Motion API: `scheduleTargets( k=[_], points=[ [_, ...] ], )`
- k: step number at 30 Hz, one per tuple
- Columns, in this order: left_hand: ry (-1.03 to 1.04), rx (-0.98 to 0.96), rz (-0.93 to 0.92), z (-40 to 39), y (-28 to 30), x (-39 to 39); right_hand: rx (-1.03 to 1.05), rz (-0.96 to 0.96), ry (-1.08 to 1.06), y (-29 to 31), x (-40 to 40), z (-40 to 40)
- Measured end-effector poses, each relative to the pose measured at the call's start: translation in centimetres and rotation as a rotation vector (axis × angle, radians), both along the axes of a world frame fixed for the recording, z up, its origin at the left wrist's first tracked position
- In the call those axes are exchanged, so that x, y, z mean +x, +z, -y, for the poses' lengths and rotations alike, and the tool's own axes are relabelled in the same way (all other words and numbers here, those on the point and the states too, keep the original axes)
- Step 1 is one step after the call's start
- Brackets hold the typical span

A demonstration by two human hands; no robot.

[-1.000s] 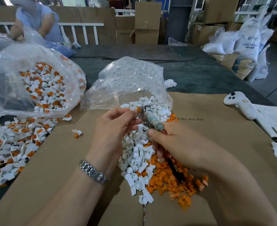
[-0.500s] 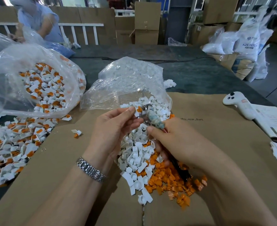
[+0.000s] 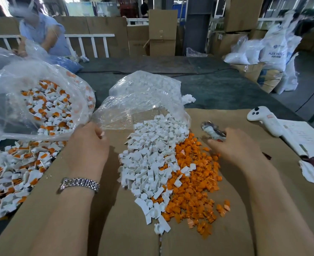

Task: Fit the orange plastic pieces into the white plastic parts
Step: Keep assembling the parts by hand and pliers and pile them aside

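A heap of white plastic parts [image 3: 150,154] spills from a clear bag [image 3: 143,97] onto the cardboard sheet [image 3: 232,230]. A pile of orange pieces [image 3: 195,183] touches its right side. My left hand [image 3: 87,146] hovers left of the white heap, by the bag's edge. Its fingers curl downward and hide whatever is under them. My right hand [image 3: 233,146] rests right of the orange pile, shut on a tape-wrapped metal tool [image 3: 212,131] that points away from me.
A clear bag of fitted white-and-orange parts [image 3: 47,108] lies at the left, with more fitted parts [image 3: 14,169] loose in front of it. A white controller [image 3: 265,119] and papers [image 3: 305,139] lie at the right. Another person [image 3: 39,32] works at the back left.
My hands were together over the white heap, tool tip against a part pinched in my left fingers. They have separated: the left swung left toward the bags, the right moved right with the tool.
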State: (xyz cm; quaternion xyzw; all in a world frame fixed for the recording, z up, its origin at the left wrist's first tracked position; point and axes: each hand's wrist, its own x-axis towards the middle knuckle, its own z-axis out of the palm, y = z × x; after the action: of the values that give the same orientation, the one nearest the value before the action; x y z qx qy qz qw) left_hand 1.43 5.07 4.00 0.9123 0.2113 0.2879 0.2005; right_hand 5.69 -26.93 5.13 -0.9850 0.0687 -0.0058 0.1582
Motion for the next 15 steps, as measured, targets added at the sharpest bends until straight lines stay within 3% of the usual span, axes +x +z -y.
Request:
scheduleTargets(
  k=[2,4,9,15],
  points=[
    [0.063,0.093,-0.093,-0.6,-0.2,0.2,-0.148,0.038,-0.059,-1.2,0.6,0.6],
    [-0.034,0.065,-0.106,-0.4,0.0,0.2,-0.194,0.063,-0.076,-2.0,0.8,0.7],
    [-0.374,-0.18,-0.274,0.4,0.0,0.3,-0.156,0.03,-0.064,-2.6,1.1,0.5],
    [-0.377,-0.151,-0.347,1.1,-1.0,0.7,-0.108,-0.027,0.051,-2.6,1.0,0.0]
  ],
)
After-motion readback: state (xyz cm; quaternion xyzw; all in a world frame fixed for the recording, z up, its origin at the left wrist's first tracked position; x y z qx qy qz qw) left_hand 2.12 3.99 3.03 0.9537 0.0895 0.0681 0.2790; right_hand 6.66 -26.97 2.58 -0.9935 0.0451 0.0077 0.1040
